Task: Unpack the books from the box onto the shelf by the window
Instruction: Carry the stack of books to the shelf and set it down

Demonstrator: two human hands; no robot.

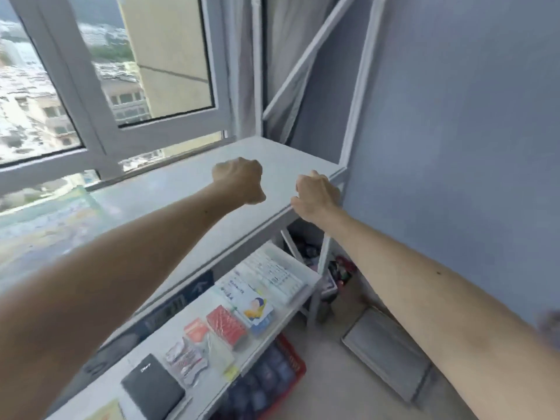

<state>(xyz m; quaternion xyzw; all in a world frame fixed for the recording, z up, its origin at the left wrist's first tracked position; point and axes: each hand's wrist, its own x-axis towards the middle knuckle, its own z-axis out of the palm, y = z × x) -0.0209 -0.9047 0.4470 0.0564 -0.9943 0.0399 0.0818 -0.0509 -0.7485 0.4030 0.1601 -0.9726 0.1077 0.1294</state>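
- A black case, foil packets, a red pack and a picture card lie on the lower shelf.
- A red crate sits on the floor under it.
- The right hand grips the front edge of the top shelf, fingers curled over it.
- The left hand hangs above that shelf, fingers balled, holding nothing visible.
- The top shelf runs along the window; I see no books or box clearly.

Bare top shelf beneath both hands; lower shelf apparently cluttered with small items.
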